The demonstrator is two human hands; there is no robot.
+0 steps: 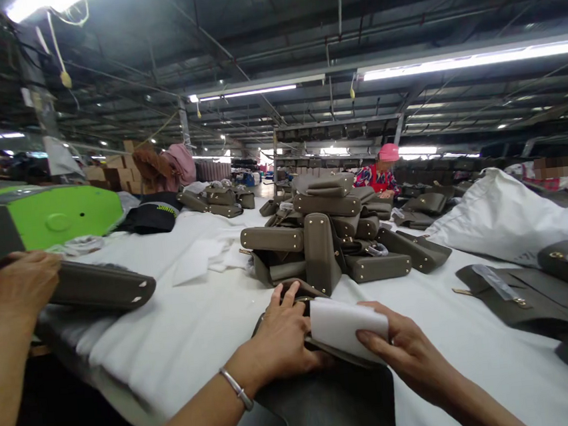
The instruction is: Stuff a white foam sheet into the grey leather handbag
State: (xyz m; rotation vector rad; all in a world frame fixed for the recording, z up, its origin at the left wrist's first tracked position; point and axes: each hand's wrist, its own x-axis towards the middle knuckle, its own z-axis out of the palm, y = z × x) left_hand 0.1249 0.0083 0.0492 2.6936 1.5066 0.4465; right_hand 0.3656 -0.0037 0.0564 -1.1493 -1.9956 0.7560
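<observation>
With right hand (407,345), gripping a folded white sheet (348,327) at the opening of a dark bag (342,401); with left hand (280,337) spread, touching that bag toward the surface's (187,356) near edge.

A bag factory: heaped grey-brown handbags (321,253), long strip lights (475,60), bare metal roof (267,34).

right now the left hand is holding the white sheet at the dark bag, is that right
Not the left hand: the head view shows the right hand holding the white sheet at the dark bag.
</observation>
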